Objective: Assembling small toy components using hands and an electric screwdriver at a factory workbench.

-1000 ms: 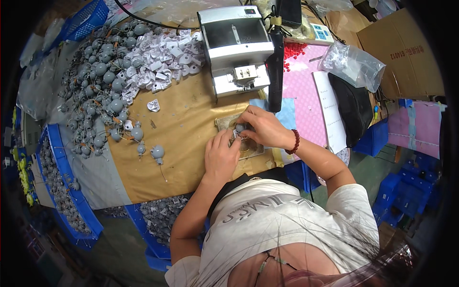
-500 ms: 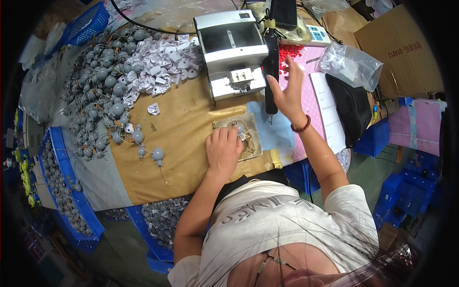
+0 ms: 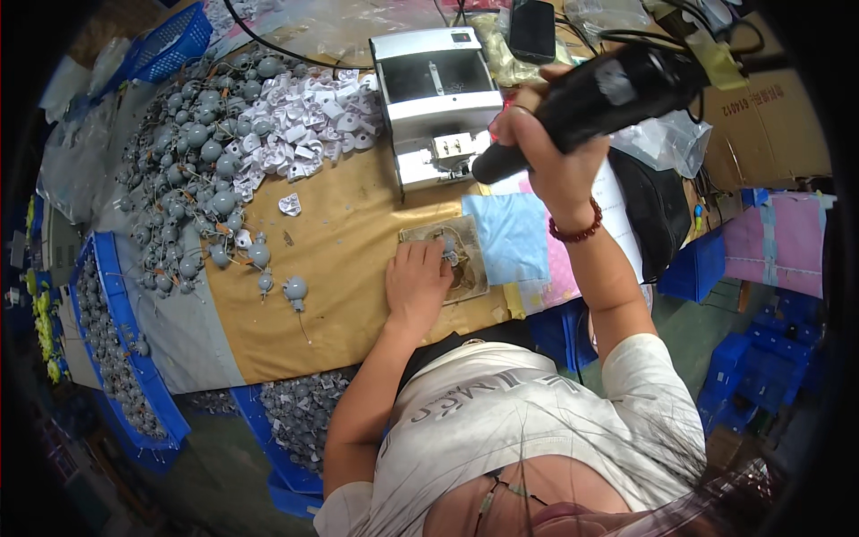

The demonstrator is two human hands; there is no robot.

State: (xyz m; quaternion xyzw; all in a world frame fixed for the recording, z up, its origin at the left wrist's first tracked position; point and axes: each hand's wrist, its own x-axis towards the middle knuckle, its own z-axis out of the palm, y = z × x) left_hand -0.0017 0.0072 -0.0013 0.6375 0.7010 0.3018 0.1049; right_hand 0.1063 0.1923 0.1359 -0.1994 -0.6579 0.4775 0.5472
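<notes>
My right hand point(image 3: 555, 148) is wrapped around a black electric screwdriver point(image 3: 595, 98), raised over the right side of the bench and tilted, with its cord trailing off to the upper right. My left hand point(image 3: 418, 279) lies on a square, clear-looking fixture block point(image 3: 474, 282) near the table's front edge. Its fingers are bent together against a small grey part point(image 3: 448, 248) seated in the block; the fingertips are partly hidden. Just right of the block is a blue cloth point(image 3: 510, 237).
A silver screw feeder point(image 3: 436, 107) stands behind the block. Grey round parts on wires point(image 3: 192, 170) and white plastic pieces point(image 3: 309, 121) are heaped at left. Blue bins point(image 3: 183, 430) flank the table. A black pouch point(image 3: 658, 219) and a phone point(image 3: 532, 31) lie at right and back.
My right hand was reaching open beside the upright screwdriver; now it grips it and has lifted and tilted it to the right. My left hand has stayed at the block.
</notes>
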